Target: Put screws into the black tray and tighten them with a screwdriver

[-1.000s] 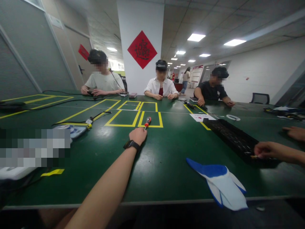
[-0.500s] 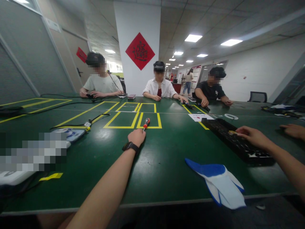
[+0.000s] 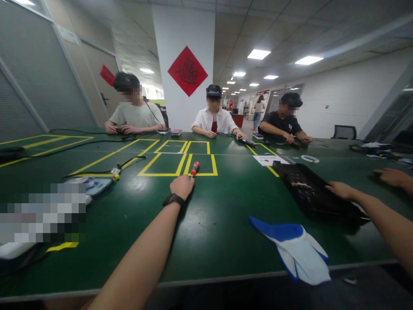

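My left hand point(image 3: 182, 187), with a dark watch on its wrist, is closed around the shaft end of a screwdriver point(image 3: 195, 168). Its red and black handle points away from me, over the yellow tape. On the right, my right hand point(image 3: 342, 190) grips the right side of a black tray point(image 3: 309, 202), its fingertips partly hidden at the edge. The tray looks tilted and blurred. Small pale and yellowish pieces point(image 3: 300, 184) lie in it. A blue and white work glove point(image 3: 295, 247) rests on the green table point(image 3: 219, 241) between my arms.
Another person's hand point(image 3: 392, 176) lies at the far right. Several people sit across the table. A white paper sheet point(image 3: 270, 160) and a white ring point(image 3: 310, 159) lie beyond the tray. At left are a partly blurred-out white object point(image 3: 16, 249) and black cables point(image 3: 87, 147).
My right hand has left the small yellowish piece and moved to the tray's side. The tray has tipped and shifted. My left hand keeps the screwdriver nearly in place.
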A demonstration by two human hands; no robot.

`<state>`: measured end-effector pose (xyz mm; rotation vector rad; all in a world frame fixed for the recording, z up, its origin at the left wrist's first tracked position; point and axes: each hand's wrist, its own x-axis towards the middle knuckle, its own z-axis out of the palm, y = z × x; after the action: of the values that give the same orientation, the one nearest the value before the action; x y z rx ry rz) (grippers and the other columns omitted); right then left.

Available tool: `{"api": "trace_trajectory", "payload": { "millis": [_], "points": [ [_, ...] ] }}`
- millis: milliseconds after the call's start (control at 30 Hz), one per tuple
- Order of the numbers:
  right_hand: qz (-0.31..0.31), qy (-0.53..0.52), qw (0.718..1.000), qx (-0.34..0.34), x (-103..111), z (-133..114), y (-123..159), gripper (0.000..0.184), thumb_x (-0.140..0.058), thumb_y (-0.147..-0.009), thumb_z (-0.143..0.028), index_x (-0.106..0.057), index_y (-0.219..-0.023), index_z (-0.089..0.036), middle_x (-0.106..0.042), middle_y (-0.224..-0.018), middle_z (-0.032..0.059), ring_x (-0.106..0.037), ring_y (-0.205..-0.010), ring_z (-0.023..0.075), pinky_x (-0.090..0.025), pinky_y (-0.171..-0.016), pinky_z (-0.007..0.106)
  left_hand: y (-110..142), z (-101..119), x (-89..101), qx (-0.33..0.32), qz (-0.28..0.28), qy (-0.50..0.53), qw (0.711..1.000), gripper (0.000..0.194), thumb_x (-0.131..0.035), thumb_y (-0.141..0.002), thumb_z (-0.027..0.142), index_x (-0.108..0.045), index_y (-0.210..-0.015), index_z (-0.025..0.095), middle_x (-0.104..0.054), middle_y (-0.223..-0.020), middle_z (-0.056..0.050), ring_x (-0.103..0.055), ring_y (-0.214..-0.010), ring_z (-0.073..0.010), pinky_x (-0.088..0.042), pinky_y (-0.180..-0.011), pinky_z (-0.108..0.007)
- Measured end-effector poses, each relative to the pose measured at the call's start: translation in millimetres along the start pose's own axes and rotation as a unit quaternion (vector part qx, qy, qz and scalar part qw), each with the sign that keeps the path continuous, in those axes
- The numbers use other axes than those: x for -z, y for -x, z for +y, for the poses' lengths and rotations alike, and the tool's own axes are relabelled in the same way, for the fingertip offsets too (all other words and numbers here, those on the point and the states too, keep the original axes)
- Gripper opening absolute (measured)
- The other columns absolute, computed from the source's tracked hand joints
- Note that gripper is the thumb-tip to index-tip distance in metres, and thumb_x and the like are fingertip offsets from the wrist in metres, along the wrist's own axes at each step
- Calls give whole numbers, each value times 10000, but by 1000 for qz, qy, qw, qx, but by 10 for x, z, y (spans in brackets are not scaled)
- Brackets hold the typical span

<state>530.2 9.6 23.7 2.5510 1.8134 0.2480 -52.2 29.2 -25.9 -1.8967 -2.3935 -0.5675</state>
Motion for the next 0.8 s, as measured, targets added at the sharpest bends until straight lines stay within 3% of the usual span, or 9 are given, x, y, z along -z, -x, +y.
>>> {"api": "trace_trajectory", "payload": {
  "millis": [100,200,267,367,500,600,700,800],
  "points": [
    [-77,-46,995,42,193,-90,63,273,-449,-828,-130,-659,-660,-81,-657,-788,172,-604,-676,164,-371,-612,230,-12,0,-17,-4,2,-4,1000,422,-332,-826,420,-651,-897,154,-656,-926,-154,-608,-868,-280,-461,-700,-361],
    [-98,-63,991,66,468,-355,62,281,-422,-843,-162,-637,-691,-67,-646,-755,152,-579,-646,171,-357,-604,244,-12,-6,-25,4,0,3,1000,434,-320,-835,412,-649,-915,140,-653,-932,-168,-607,-873,-284,-462,-700,-363],
    [-88,-70,990,89,644,-682,71,305,-412,-855,-217,-632,-720,-55,-633,-745,145,-559,-647,167,-345,-608,248,-15,-17,-23,8,-1,18,1000,451,-304,-841,421,-649,-907,139,-652,-931,-174,-608,-868,-283,-458,-696,-357],
    [-60,-86,985,137,780,-1404,165,334,-416,-856,-296,-640,-790,-57,-635,-826,145,-566,-723,171,-348,-638,239,-29,-37,-11,8,-11,53,999,468,-285,-845,448,-647,-891,156,-652,-931,-167,-610,-856,-276,-450,-673,-338],
    [-40,-115,972,201,635,-2518,393,337,-394,-851,-278,-659,-852,-71,-647,-947,160,-581,-874,207,-380,-696,227,-64,-57,-7,12,-21,103,994,463,-267,-851,454,-637,-874,177,-652,-955,-147,-607,-856,-258,-430,-640,-306],
    [-34,-134,964,227,445,-3153,522,333,-393,-842,-253,-668,-890,-72,-645,-999,177,-577,-966,236,-401,-729,225,-88,-57,-13,5,-7,130,992,467,-240,-866,432,-630,-848,176,-654,-932,-133,-604,-839,-231,-408,-637,-282],
    [-32,-146,960,237,345,-3482,569,312,-423,-822,-239,-663,-935,-73,-639,-1023,191,-580,-993,260,-416,-752,244,-97,-43,0,-23,28,150,988,475,-201,-883,384,-620,-823,170,-651,-904,-119,-593,-814,-205,-386,-638,-266],
    [-36,-153,958,242,311,-3571,563,298,-448,-811,-240,-659,-943,-76,-639,-1021,197,-585,-990,274,-424,-762,264,-78,-15,40,-37,67,158,984,489,-172,-893,389,-606,-823,173,-647,-862,-101,-578,-764,-186,-362,-617,-256]
  ]
}}
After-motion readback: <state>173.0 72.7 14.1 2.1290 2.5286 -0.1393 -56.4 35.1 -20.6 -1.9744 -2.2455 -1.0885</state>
